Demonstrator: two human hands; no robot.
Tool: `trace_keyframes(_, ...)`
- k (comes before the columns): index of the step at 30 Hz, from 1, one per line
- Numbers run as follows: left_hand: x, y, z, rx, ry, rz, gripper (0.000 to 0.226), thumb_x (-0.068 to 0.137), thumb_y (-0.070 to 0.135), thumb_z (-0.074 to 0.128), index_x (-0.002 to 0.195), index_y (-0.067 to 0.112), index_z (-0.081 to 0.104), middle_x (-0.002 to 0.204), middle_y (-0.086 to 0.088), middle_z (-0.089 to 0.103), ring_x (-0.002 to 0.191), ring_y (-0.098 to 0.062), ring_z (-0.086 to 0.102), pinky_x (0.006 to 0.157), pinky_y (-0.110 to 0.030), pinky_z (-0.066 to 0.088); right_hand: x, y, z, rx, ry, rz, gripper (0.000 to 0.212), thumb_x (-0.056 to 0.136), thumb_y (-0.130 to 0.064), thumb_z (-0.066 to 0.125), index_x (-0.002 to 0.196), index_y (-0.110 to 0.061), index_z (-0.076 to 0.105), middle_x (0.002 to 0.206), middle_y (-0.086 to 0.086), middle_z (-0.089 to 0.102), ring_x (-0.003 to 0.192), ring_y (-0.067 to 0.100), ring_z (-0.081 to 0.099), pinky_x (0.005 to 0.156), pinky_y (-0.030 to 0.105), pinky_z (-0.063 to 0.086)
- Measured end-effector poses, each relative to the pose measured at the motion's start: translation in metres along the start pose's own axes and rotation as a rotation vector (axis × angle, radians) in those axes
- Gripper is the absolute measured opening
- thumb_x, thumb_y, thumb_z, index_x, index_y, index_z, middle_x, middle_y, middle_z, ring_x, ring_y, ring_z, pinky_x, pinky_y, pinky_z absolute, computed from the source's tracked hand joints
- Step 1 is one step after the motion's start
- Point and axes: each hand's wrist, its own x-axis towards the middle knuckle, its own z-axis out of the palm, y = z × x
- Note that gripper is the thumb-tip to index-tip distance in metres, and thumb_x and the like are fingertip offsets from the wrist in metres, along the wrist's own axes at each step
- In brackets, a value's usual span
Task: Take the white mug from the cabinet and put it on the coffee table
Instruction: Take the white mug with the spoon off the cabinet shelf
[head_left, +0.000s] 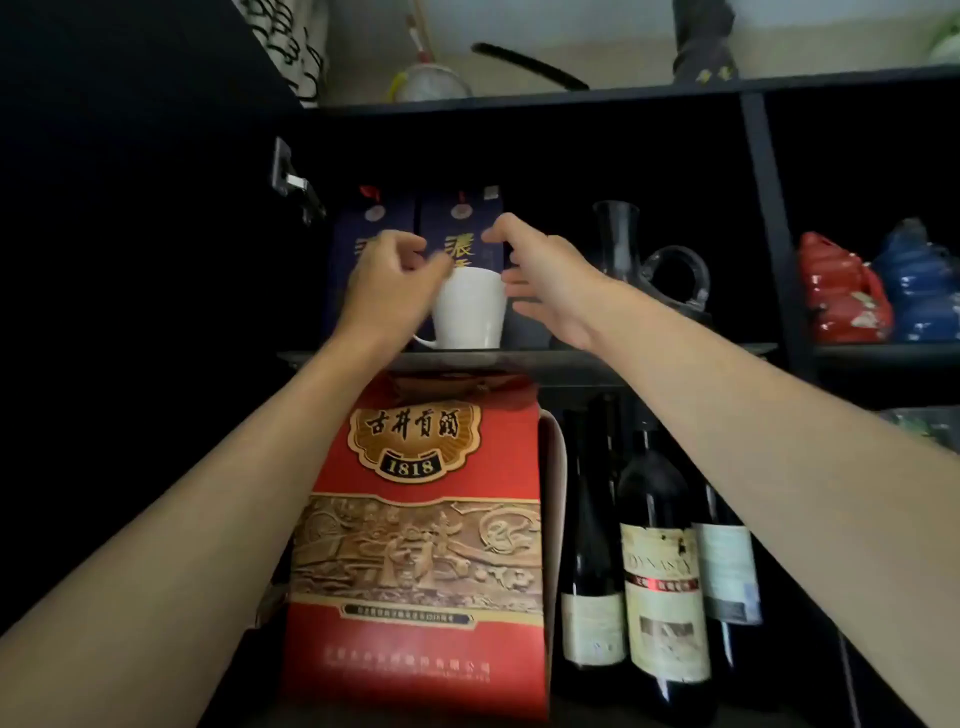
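Note:
The white mug (470, 312) stands upright on the middle shelf (571, 358) of a dark cabinet, its handle pointing lower left. My left hand (387, 286) covers the mug's upper left side, fingers curled, fingertips pinching the left rim. My right hand (545, 280) is just to the right of the mug with its fingers spread, fingertips close to the right rim and nothing held. The mug's base rests on the shelf. The coffee table is not in view.
Two dark blue boxes (457, 223) stand right behind the mug. A dark glass decanter (623, 249) is to its right, with red (841, 291) and blue (919, 286) ceramic pots further right. Below, a red liquor box (421, 545) and wine bottles (660, 571).

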Motion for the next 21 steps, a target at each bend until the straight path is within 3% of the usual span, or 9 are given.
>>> trace_keyframes(3,0.024,-0.012,0.007,0.332,-0.115,-0.013,0.090,0.073,0.065,0.062,0.143,0.010,0.048,0.145,-0.012,0.053,0.131,-0.032,0.052,0.105,-0.049,0.046,0.020,0.002,0.008,-0.048,0.022,0.039,0.066,0.099,-0.042,0.056,0.155,-0.010,0.043,0.136,0.014,0.056,0.133,0.037,0.056,0.117,0.048,0.045)
trace_keyframes(7,0.036,-0.021,0.028,0.496,-0.302,-0.123,0.124,0.064,0.085,0.061,0.156,0.009,0.029,0.161,-0.018,0.037,0.141,-0.040,0.041,0.110,-0.053,0.041,0.040,0.007,0.014,-0.020,-0.062,0.206,0.077,0.089,-0.044,0.065,0.152,-0.005,0.044,0.144,0.020,0.058,0.131,0.042,0.060,0.118,0.054,0.046)
trace_keyframes(10,0.038,-0.030,0.043,0.503,-0.322,-0.126,0.131,0.060,0.087,0.063,0.161,0.016,0.019,0.164,-0.015,0.029,0.144,-0.040,0.037,0.107,-0.052,0.039,0.052,0.013,0.021,-0.047,-0.103,0.263,0.079,0.085,-0.042,0.074,0.151,-0.010,0.044,0.144,0.021,0.057,0.129,0.042,0.061,0.116,0.056,0.048)
trace_keyframes(13,0.042,-0.038,0.050,0.504,-0.299,-0.116,0.132,0.059,0.089,0.059,0.161,0.017,0.014,0.163,-0.016,0.026,0.145,-0.041,0.033,0.108,-0.054,0.038,0.060,0.020,0.033,-0.088,-0.109,0.266,0.068,0.083,-0.047,0.076,0.138,-0.014,0.055,0.134,0.020,0.064,0.119,0.038,0.068,0.107,0.051,0.056)
trace_keyframes(18,0.036,-0.037,0.052,0.490,-0.285,-0.070,0.115,0.073,0.080,0.058,0.161,0.022,0.013,0.161,-0.017,0.027,0.145,-0.040,0.034,0.107,-0.053,0.039,0.069,0.025,0.045,-0.080,-0.069,0.240,0.087,0.066,-0.052,0.077,0.143,-0.019,0.054,0.136,0.017,0.063,0.122,0.041,0.064,0.112,0.057,0.049)
trace_keyframes(21,0.032,-0.026,0.047,0.476,-0.243,-0.061,0.109,0.079,0.072,0.060,0.161,0.020,0.012,0.162,-0.019,0.024,0.144,-0.043,0.036,0.108,-0.054,0.039,0.068,0.018,0.048,-0.035,-0.064,0.241,0.106,0.044,-0.055,0.075,0.142,-0.022,0.057,0.135,0.017,0.063,0.118,0.043,0.064,0.109,0.059,0.049)
